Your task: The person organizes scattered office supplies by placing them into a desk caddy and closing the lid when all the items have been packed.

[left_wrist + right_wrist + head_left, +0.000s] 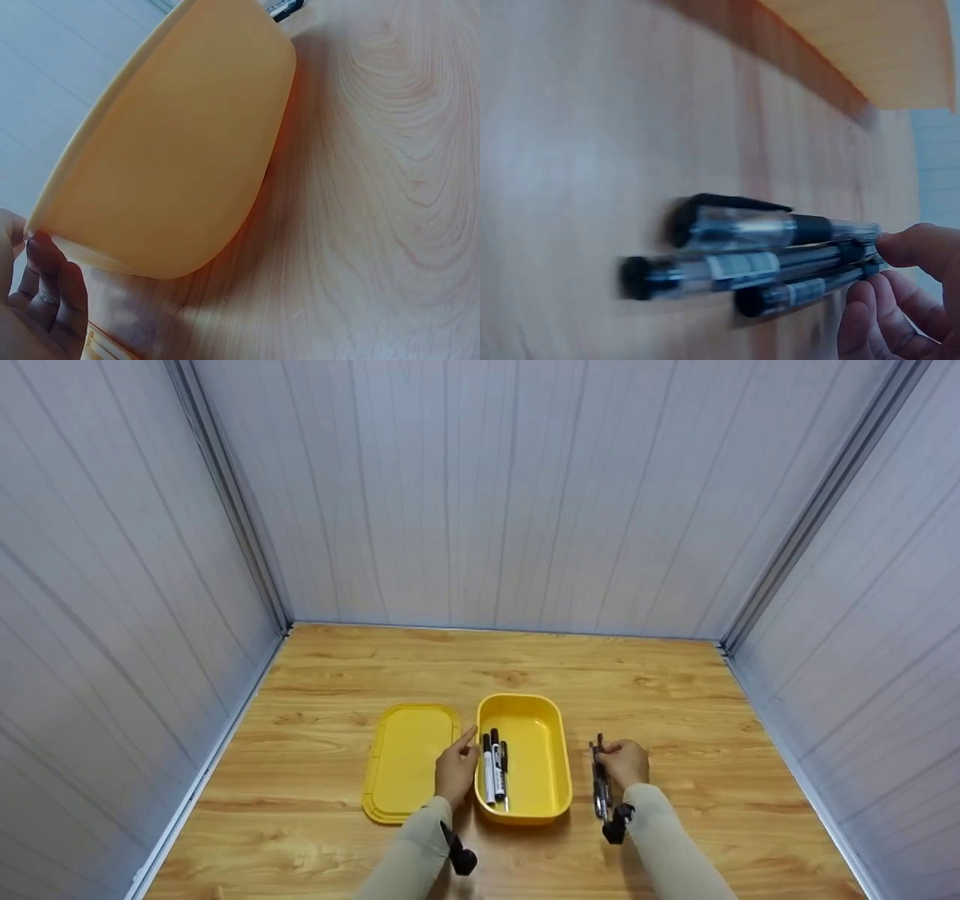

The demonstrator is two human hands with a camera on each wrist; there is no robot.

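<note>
A yellow box [538, 757] stands uncovered on the table, with two white markers with black caps [489, 780] and a dark-capped pen [505, 769] lying along its left side. My left hand [456, 772] pinches the box's left rim between thumb and fingers, which the left wrist view shows at the corner. To the right of the box, my right hand [628, 763] pinches the ends of three clear gel pens [757, 229] with black parts. They lie side by side, thumb on one side and fingertips on the other. Whether they touch the table is unclear.
A flat yellow lid [412, 761] lies left of the box, close to my left hand. The wooden table [337, 667] is bounded by a pale back wall [480, 510] and side walls. A black wrist device [463, 861] sits on each sleeve.
</note>
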